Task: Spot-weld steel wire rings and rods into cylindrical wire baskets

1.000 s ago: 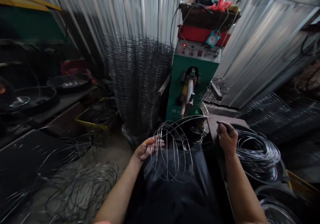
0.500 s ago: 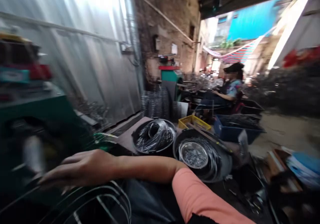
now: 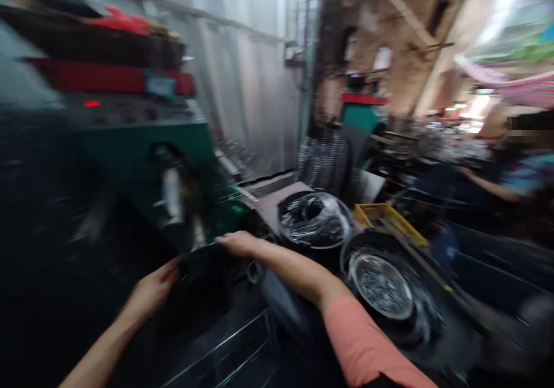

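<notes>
At the front of a green machine (image 3: 142, 151), both hands are stretched forward, with blur over much of the view. My right hand (image 3: 237, 242) is closed, its fingertips on one end of a thin metal wire (image 3: 204, 247). Lower and to the left, my left hand (image 3: 151, 290) pinches toward the wire's other end; the exact contact is dark and smeared. The wire runs just below the machine's pale cylindrical part (image 3: 172, 194). Below my right forearm lie straight thin metal rods (image 3: 234, 342), partly lost in shadow.
Right of my arm stand a tub of bundled wire (image 3: 315, 220) and another tub holding a round bowl (image 3: 383, 287) of small metal pieces. Beyond are a yellow crate (image 3: 389, 222), stacked wire rings (image 3: 324, 160) and a second green machine (image 3: 359, 119). A person (image 3: 523, 168) sits at far right.
The view has swung left, bringing the near machine further in. My left hand has appeared. My right hand has moved from above curved wires to the machine's front, with a thin wire at its fingertips.
</notes>
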Demonstrator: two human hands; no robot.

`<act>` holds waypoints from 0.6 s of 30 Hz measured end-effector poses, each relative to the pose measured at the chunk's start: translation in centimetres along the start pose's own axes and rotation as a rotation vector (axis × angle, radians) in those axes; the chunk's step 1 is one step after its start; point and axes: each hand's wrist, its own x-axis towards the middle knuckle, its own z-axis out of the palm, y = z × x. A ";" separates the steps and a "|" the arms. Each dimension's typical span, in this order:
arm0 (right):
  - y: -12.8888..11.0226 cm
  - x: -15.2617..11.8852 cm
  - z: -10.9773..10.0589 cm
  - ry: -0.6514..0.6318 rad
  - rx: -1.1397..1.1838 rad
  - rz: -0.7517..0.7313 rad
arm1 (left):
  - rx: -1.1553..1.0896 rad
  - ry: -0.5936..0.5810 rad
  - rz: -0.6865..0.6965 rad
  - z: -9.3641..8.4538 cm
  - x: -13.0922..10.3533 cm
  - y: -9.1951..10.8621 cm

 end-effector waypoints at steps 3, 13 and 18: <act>0.4 0.2 1.4 -0.008 -0.007 0.044 | -0.152 -0.095 0.044 1.1 0.1 -1.5; 0.6 3.4 3.9 0.009 -0.017 -0.005 | 0.195 0.000 0.148 2.3 1.8 -3.8; 1.0 4.5 4.3 0.045 0.087 -0.019 | 0.214 -0.058 0.141 1.9 2.3 -4.0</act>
